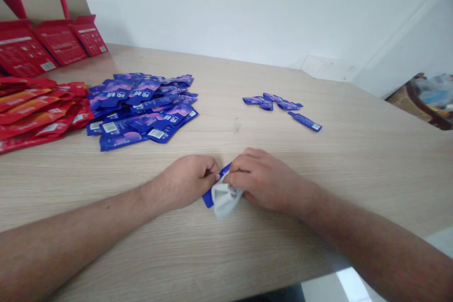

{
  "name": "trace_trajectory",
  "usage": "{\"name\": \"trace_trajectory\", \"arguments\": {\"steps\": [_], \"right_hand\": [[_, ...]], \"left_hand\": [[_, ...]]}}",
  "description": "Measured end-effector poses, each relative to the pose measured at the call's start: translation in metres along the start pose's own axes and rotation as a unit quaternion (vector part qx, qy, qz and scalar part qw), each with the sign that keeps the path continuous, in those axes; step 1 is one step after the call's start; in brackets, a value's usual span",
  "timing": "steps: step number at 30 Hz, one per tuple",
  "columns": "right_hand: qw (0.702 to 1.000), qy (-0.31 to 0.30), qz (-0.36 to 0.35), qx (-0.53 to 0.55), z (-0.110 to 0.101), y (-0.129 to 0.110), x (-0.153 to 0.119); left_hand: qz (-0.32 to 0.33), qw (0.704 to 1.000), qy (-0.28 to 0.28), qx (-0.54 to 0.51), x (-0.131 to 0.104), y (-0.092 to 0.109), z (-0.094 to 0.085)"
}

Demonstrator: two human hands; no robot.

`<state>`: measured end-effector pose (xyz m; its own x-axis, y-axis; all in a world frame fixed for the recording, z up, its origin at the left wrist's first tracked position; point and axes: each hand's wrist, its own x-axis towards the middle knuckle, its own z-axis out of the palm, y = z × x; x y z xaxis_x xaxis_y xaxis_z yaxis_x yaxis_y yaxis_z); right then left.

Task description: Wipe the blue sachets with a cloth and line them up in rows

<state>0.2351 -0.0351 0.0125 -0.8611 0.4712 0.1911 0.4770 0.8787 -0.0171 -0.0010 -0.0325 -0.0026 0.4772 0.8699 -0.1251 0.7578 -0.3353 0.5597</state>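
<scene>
Near the front middle of the table, my left hand [193, 179] is closed, thumb and fingers pinching the edge of a small blue packet [208, 198]. Close against it, my right hand [265, 178] is closed on a crumpled white pouch [224, 198] with some dark print. The pouch lies over part of the blue packet, and its lower end is blurred. My right fingers also cover the packet's upper end. Whether the pouch comes out of the packet or only overlaps it, I cannot tell.
A heap of blue and purple packets [141, 108] lies left of centre, beside red packets [46, 108]. Red cartons [60, 42] with raised flaps stand at the back left. Several small blue packets [305, 121] lie right of centre. A brown-rimmed container [421, 101] sits beyond the table's right side.
</scene>
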Motion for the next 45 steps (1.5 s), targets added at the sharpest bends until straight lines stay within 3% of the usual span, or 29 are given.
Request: {"name": "trace_trajectory", "arguments": {"steps": [2, 7, 11, 16, 21, 26, 31, 36, 41, 45], "right_hand": [[1.0, -0.01, -0.023, 0.007, 0.001, -0.001, 0.001], [0.998, 0.027, 0.056, 0.006, 0.001, 0.006, -0.001], [1.0, -0.007, -0.01, 0.007, 0.001, 0.002, -0.001], [0.998, 0.024, 0.051, 0.007, 0.002, 0.004, 0.0], [1.0, -0.013, -0.004, 0.006, 0.001, -0.001, -0.001], [0.998, 0.013, 0.066, -0.001, 0.002, 0.004, -0.002], [1.0, 0.0, 0.007, -0.003, 0.004, 0.001, -0.002], [0.998, 0.012, 0.06, -0.006, 0.003, 0.001, -0.002], [1.0, -0.012, 0.003, -0.009, 0.003, -0.002, -0.002], [0.998, 0.01, 0.064, -0.009, 0.004, 0.003, -0.002]], "left_hand": [[-0.005, 1.0, 0.001, -0.001, 0.0, 0.001, 0.0], [-0.007, 1.0, -0.002, -0.002, -0.001, 0.002, -0.002], [-0.008, 1.0, 0.0, -0.009, -0.001, 0.003, -0.003], [-0.01, 1.0, 0.001, -0.008, -0.002, 0.002, -0.002], [0.005, 1.0, 0.007, -0.002, -0.001, 0.0, -0.001], [-0.002, 1.0, 0.003, -0.01, -0.002, 0.001, -0.002], [-0.004, 1.0, 0.004, -0.003, 0.0, -0.003, 0.001], [0.0, 1.0, 0.001, -0.007, 0.001, -0.007, 0.002], [0.001, 1.0, 0.003, -0.01, 0.001, -0.008, 0.002], [0.005, 1.0, 0.003, -0.009, 0.001, -0.007, 0.002]]}}
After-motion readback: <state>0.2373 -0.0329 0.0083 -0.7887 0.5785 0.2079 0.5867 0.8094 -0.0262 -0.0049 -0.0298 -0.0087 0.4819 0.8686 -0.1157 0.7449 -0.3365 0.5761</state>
